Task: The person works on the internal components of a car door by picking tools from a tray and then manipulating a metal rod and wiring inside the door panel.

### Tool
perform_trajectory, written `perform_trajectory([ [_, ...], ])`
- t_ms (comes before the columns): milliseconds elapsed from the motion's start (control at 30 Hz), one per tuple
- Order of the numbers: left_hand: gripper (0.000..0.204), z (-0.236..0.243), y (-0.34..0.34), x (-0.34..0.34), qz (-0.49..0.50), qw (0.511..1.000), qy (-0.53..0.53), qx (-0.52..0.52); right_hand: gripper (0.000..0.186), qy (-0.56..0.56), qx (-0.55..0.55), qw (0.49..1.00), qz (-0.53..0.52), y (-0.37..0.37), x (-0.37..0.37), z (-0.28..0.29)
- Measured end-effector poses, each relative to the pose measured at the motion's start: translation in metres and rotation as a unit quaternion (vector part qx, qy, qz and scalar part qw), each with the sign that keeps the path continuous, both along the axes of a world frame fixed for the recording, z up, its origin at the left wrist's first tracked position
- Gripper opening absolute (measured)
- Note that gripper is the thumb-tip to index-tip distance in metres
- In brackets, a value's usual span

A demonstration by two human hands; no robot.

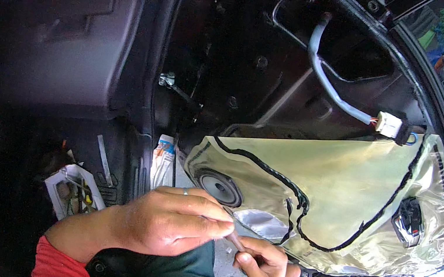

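In front of my body, both hands are closed on a short, thin brownish piece (236, 241), whose kind I cannot make out. My left hand (171, 221), with a ring on one finger, pinches its upper end. The thumb and fingers of my right hand (265, 269) grip it lower down. Just beyond them is an opened-up car door (254, 91). A pale yellowish plastic film (338, 188) covers its lower part, edged with a black sealant strip (272, 174). A round speaker (219, 188) shows through beside my left hand.
A grey cable (327, 83) hangs from the door, ending in a white connector (389, 125). A door handle (409, 222) sits at right. A white box of small parts (99, 194) stands at left, near a flat metal strip (105, 159). A printed package (163, 155) lies by the sill.
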State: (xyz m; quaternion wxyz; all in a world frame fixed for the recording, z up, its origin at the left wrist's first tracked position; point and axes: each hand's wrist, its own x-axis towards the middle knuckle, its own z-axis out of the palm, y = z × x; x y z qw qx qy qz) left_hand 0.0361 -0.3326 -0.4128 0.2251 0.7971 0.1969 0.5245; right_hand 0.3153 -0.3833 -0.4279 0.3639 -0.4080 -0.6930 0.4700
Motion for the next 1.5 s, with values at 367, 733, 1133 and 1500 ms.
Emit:
perform_trajectory([
  [367,0.027,-0.057,0.017,0.054,-0.028,0.963,-0.24,-0.118,0.029,-0.024,0.025,0.994,-0.108,0.01,-0.003,-0.021],
  [733,0.02,-0.031,0.054,0.043,0.03,0.938,-0.307,-0.156,0.034,0.002,-0.04,0.999,0.007,0.045,-0.047,-0.004],
  [1133,0.02,0.068,0.129,0.037,0.0,0.911,-0.41,-0.05,0.036,0.141,-0.028,0.989,0.02,0.098,-0.111,0.082],
  [1500,0.035,0.096,0.141,0.014,-0.037,0.939,-0.34,-0.041,0.036,0.104,0.065,0.992,-0.038,0.113,-0.123,0.121],
])
